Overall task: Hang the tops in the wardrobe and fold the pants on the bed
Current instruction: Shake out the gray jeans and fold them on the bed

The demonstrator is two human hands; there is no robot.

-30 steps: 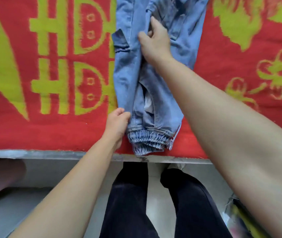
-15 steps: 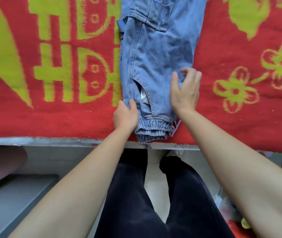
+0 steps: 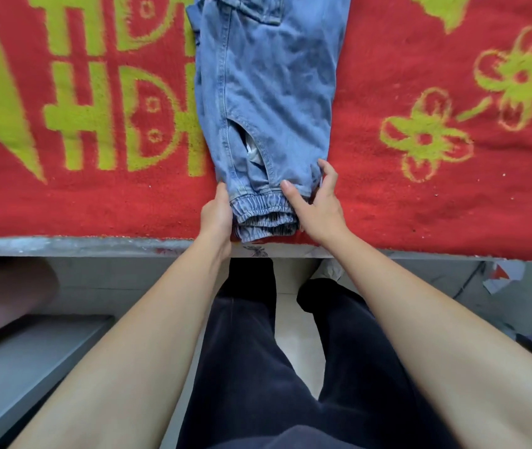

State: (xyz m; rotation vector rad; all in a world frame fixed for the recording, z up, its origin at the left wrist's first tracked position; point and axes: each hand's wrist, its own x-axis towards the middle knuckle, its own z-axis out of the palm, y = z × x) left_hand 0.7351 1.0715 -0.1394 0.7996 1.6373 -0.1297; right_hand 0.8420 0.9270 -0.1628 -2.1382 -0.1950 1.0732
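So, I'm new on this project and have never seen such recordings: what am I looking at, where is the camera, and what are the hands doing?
There is no machine here: these are a person's two bare hands, filmed by one wide-angle camera worn on their head, looking forward and down. That is why both forearms reach out from the bottom, with the person's own dark trousers below. A red blanket with yellow-green patterns covers the bed. On it lies a pair of light blue jeans, their elastic cuffs stacked near the bed's edge. The left hand rests against the left side of the cuffs, its fingers hidden. The right hand grips the right side, thumb on top of the denim.
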